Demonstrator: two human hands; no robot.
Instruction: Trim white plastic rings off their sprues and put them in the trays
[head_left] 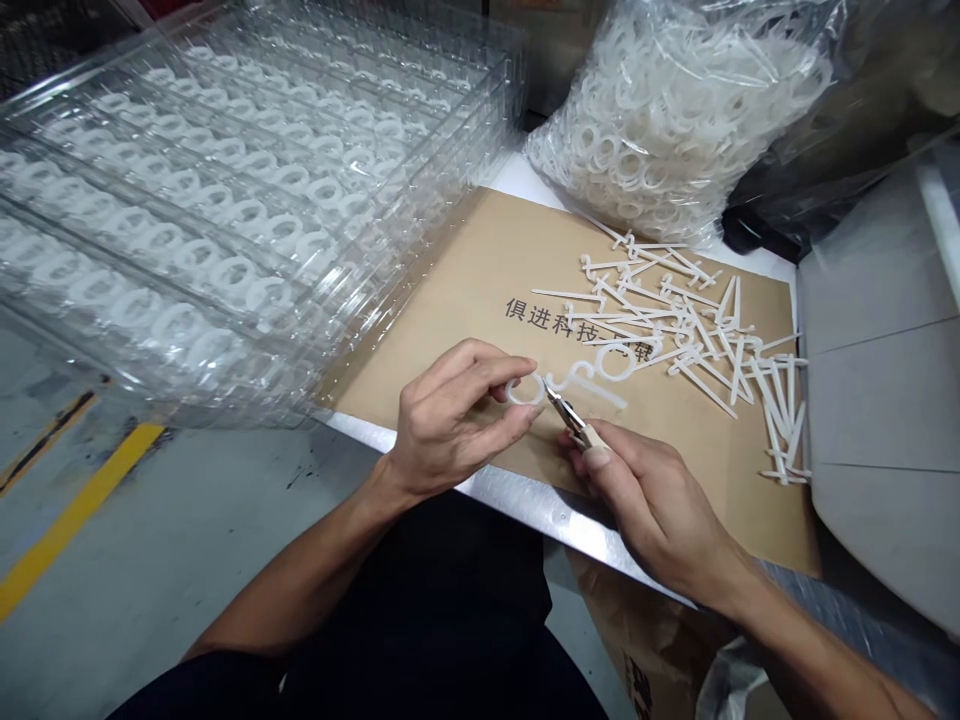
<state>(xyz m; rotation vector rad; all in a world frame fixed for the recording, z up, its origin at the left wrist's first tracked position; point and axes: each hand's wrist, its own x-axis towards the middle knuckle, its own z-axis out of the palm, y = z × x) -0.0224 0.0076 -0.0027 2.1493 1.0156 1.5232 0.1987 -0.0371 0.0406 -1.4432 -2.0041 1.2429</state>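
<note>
Between the thumb and fingers of my left hand (pixel 465 420) is a translucent white plastic ring (pixel 524 402). It is one end of a moulded piece that carries a second ring (pixel 616 362) and a stem (pixel 600 391) between them. My right hand (pixel 652 490) is wrapped round small nippers (pixel 574 418). The tips of the nippers meet the piece just beside the held ring; whether the blades are closed is too small to tell. Behind the right hand lies a loose pile of white plastic stems (pixel 675 320) on brown cardboard (pixel 442 300).
Stacked clear plastic trays (pixel 420 235) with rows of white rings stand at the left. A clear bag (pixel 645 160) full of rings sits at the back right. A grey panel (pixel 885 370) borders the right side. The table's metal edge (pixel 555 515) runs in front of me.
</note>
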